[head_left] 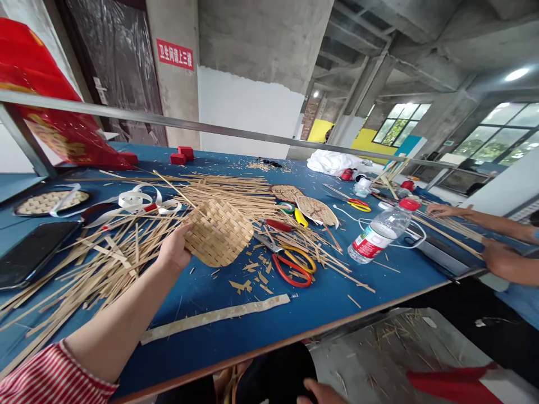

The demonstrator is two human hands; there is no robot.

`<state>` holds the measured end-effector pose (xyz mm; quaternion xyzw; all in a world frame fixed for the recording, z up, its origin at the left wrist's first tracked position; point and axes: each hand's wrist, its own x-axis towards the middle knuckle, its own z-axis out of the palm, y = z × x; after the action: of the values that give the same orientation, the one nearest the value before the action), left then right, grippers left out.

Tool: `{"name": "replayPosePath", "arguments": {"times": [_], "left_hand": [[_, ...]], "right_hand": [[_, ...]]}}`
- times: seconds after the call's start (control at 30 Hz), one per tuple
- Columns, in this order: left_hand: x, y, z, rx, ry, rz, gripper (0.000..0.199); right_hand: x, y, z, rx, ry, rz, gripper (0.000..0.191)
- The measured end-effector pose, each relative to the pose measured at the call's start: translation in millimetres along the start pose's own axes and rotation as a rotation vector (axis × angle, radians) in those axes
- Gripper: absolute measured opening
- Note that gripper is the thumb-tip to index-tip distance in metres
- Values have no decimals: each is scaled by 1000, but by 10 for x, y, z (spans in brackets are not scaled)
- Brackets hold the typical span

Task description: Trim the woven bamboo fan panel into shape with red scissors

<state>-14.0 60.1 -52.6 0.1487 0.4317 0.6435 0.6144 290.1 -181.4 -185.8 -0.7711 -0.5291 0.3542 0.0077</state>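
Head view is filled by a blue table [345,292], on which a wide scatter of bamboo strips [105,264] is spread, most of it on the left half. A long flat strip [214,317] lies alone near the front edge. Right of centre a water bottle [381,233] lies on its side, and red-handled scissors [290,264] rest between it and the woven mat [219,233]. The mat is lifted off the table and held by the left hand [174,249], whose fingers are closed on its left edge, thumb on top. From those fingers the mat extends to the right and slightly away, its long axis running left to right. Only the tip of the right hand [318,391] is seen at the bottom edge, below the table; its grip cannot be told. The left hand is by far the nearer. A co-worker's hands [497,255] are at the far right.
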Motion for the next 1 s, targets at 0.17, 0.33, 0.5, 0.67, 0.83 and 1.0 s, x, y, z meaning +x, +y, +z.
{"name": "replayPosePath", "arguments": {"times": [0.17, 0.33, 0.5, 0.67, 0.83, 1.0], "left_hand": [[-21, -38, 10, 13, -22, -4, 14], [-19, -32, -6, 15, -25, -8, 12], [-11, -20, 9, 18, -15, -4, 12], [6, -48, 7, 23, -27, -20, 10], [37, -65, -13, 24, -38, -18, 11], [0, -71, -13, 42, -85, -30, 11]], "right_hand": [[-476, -899, -849, 1258, -259, -627, 52], [-502, -1484, -1071, 1559, -377, -763, 48], [-506, -1593, -1026, 1588, -430, -790, 47], [-479, -1664, -1047, 1587, -440, -764, 47], [-484, -1647, -1048, 1563, -484, -780, 44], [-392, -999, -776, 534, -514, -539, 30]]}}
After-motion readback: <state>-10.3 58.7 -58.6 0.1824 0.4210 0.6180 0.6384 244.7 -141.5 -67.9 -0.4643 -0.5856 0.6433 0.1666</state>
